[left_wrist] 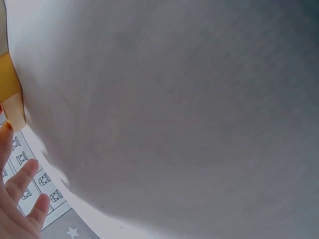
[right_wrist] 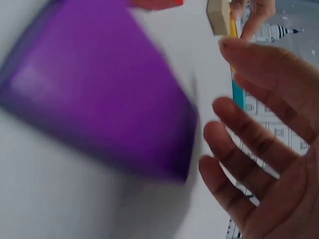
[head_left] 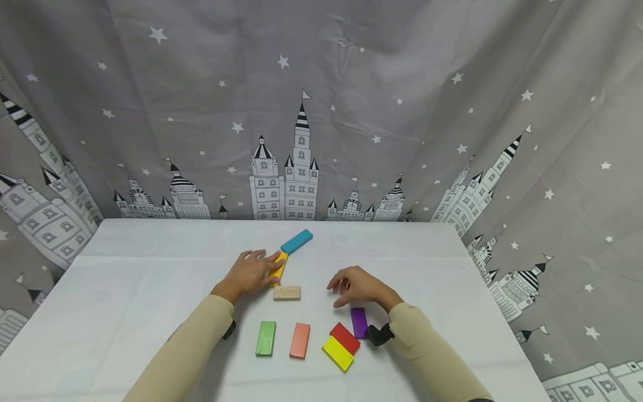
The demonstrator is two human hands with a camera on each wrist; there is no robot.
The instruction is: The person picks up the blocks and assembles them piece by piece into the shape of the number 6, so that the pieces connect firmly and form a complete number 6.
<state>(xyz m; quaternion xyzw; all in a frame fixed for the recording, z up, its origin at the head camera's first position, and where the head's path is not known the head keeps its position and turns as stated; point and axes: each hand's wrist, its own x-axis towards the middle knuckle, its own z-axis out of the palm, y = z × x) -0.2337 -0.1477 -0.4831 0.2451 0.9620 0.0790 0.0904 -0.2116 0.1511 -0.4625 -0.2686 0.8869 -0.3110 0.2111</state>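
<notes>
In the head view my left hand (head_left: pixel 253 272) pinches an orange-yellow wooden block (head_left: pixel 279 269) between thumb and fingers on the tabletop. The far end of that block meets a blue block (head_left: pixel 297 242), and its near end meets a plain wood block (head_left: pixel 287 293). The left wrist view shows only part of the orange-yellow block (left_wrist: pixel 9 77) and a few fingers (left_wrist: pixel 22 180). My right hand (head_left: pixel 359 286) hovers with loosely bent fingers and nothing in them, just beyond a purple block (head_left: pixel 359 322). That purple block (right_wrist: pixel 104 84) looks large and blurred in the right wrist view.
Nearer me lie a green block (head_left: pixel 265 338) and a salmon block (head_left: pixel 300 340). A red block (head_left: pixel 345 338) and a bright yellow block (head_left: pixel 338 353) lie side by side, close to the purple one. Behind the white table (head_left: pixel 150 268) hangs a grey castle-print curtain (head_left: pixel 211 111).
</notes>
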